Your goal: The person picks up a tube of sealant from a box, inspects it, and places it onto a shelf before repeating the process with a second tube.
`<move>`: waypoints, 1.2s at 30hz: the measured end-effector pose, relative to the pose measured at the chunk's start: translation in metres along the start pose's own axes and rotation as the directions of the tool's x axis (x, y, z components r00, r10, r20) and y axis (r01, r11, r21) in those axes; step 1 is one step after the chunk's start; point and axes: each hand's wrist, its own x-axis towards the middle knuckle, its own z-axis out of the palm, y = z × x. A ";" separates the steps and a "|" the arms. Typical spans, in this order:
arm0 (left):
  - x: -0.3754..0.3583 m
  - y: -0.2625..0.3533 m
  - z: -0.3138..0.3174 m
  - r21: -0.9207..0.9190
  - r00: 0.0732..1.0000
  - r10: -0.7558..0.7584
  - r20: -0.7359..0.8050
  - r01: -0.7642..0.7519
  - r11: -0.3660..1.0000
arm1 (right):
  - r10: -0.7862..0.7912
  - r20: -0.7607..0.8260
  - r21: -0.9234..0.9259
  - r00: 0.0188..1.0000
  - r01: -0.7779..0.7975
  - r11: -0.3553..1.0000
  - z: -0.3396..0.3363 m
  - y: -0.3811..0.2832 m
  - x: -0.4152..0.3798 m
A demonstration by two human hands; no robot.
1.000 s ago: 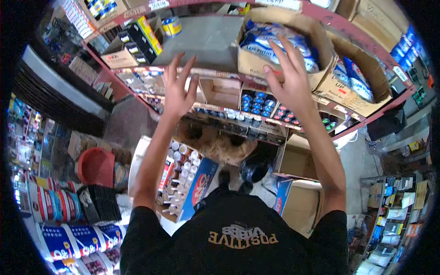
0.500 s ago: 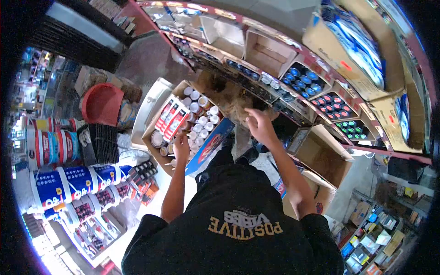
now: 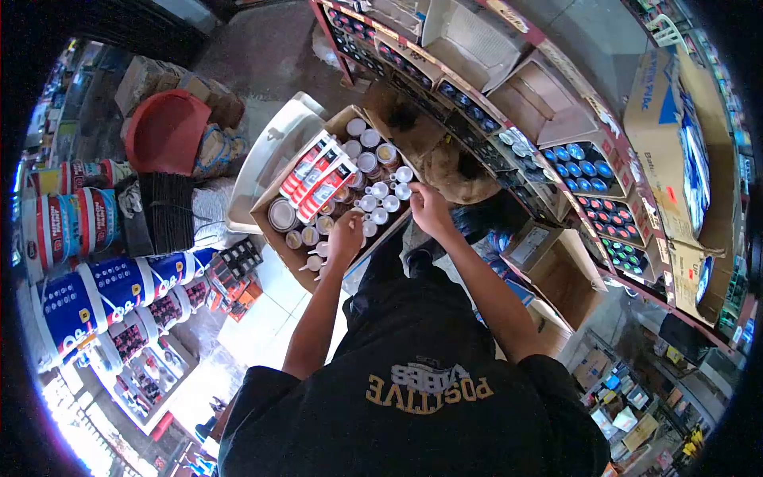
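A cardboard box [image 3: 266, 208] holds several round cans and small white-capped containers [image 3: 380, 190]. Red-and-white printed tubes or packs [image 3: 319, 176] lie across the cans on its left side. My left hand [image 3: 347, 236] is over the near part of the box, closed with its fingers curled beside the white caps; what they hold, if anything, is hidden. My right hand [image 3: 430, 210] is at the box's right edge, its bent fingertips against a white-capped container [image 3: 403, 191]. A wider, pale-lidded can [image 3: 282, 215] sits in the left corner.
Behind the box leans a white plastic piece [image 3: 270, 159]. Shelving with blue-topped cans [image 3: 580, 168] runs along the right, above an open carton [image 3: 568, 278]. A brown sack [image 3: 453, 171] lies under the shelves. Left are a red basin [image 3: 168, 131] and paint buckets [image 3: 67, 219].
My right hand has come down and left from the air to the white caps at the box's edge. My left hand has moved right, from beside the red-and-white packs to near the white caps.
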 end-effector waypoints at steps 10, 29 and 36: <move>0.130 0.026 0.055 -0.107 0.934 0.270 0.235 -0.251 0.962 | 0.327 0.132 -0.356 0.936 -0.263 0.897 0.049 0.017 0.049; 0.178 -0.003 0.132 0.000 0.847 0.178 0.501 -0.206 0.979 | 0.391 0.225 -0.201 0.892 -0.350 0.915 0.048 0.026 0.075; 0.162 0.028 0.098 0.072 0.873 0.160 0.460 -0.217 0.974 | 0.492 0.177 -0.093 0.853 -0.483 0.871 0.051 0.030 0.071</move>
